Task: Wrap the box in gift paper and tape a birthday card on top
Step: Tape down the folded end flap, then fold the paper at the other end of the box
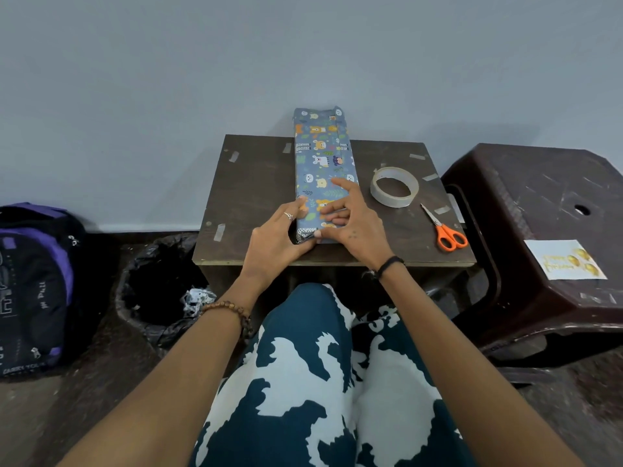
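At the near edge of the desk [256, 183], your left hand [274, 241] and right hand [350, 224] both worked the near end of the box [323, 163]. The left hand gripped the near left corner, thumb pressing the folded end flap; the right hand lay across the top, fingers spread and pressing, not curled round anything.

Progress, as judged: the long body of the box was already covered in gift paper [317, 133], and the far end, overhanging the far edge of the desk, appeared folded. The near end was not yet secured. The birthday card [566, 259] lay unused on the brown plastic stool [553, 190], well apart from the box, so taping it on top remained.

Materials: the paper was thin, blue, printed with cartoon animals, creasing sharply. The desk was dark, matte wood carrying cut tape strips along its edges. The tape roll [394, 187] was a pale ring; the scissors [445, 230] had orange plastic handles.
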A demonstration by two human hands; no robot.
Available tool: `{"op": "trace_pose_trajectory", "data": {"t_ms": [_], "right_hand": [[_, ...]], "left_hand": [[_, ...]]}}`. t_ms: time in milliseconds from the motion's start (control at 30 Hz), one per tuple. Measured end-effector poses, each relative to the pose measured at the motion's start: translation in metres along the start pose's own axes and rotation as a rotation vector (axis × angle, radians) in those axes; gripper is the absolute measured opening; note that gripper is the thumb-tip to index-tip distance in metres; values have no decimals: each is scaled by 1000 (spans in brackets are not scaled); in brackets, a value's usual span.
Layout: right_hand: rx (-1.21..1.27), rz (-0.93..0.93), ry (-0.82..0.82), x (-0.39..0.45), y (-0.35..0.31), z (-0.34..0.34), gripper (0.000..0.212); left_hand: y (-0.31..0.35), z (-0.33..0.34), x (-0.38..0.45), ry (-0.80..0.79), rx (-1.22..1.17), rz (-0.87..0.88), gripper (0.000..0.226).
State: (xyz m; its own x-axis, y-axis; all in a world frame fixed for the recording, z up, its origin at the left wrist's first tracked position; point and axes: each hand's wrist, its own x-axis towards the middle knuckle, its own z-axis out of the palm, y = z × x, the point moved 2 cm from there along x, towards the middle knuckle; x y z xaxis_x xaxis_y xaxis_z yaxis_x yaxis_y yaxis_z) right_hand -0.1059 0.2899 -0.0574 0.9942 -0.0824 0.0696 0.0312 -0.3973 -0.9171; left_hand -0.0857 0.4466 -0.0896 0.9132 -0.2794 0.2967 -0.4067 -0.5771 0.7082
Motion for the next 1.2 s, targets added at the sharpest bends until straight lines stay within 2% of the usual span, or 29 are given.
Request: {"op": "trace_pose_trajectory", "data": {"t_ms": [167, 267, 367, 467, 567, 667, 733, 833, 1033, 1200], "right_hand": [[23, 42, -47, 2, -3, -3, 80], [52, 70, -38, 1, -5, -5, 67], [61, 84, 10, 0, -6, -7, 57], [130, 147, 52, 4, -7, -9, 48], [257, 163, 184, -1, -7, -16, 36], [121, 115, 420, -15, -1, -27, 32], [100, 131, 451, -19, 6, -29, 29], [153, 196, 372, -19, 14, -25, 31], [338, 164, 251, -25, 26, -1, 34], [514, 189, 154, -18, 43, -1, 39]], "left_hand": [[4, 1, 4, -49, 26, -30, 68], [14, -2, 6, -93, 70, -75, 67], [23, -7, 5, -184, 187, -88, 63], [35, -19, 9, -303, 368, -80, 48], [50, -30, 17, -356, 510, -87, 34], [69, -32, 28, -351, 561, -76, 16], [78, -28, 39, -340, 624, -56, 8], [84, -14, 59, -360, 606, -135, 34], [75, 8, 97, -389, 499, -395, 92], [63, 21, 115, -420, 349, -610, 114]]}}
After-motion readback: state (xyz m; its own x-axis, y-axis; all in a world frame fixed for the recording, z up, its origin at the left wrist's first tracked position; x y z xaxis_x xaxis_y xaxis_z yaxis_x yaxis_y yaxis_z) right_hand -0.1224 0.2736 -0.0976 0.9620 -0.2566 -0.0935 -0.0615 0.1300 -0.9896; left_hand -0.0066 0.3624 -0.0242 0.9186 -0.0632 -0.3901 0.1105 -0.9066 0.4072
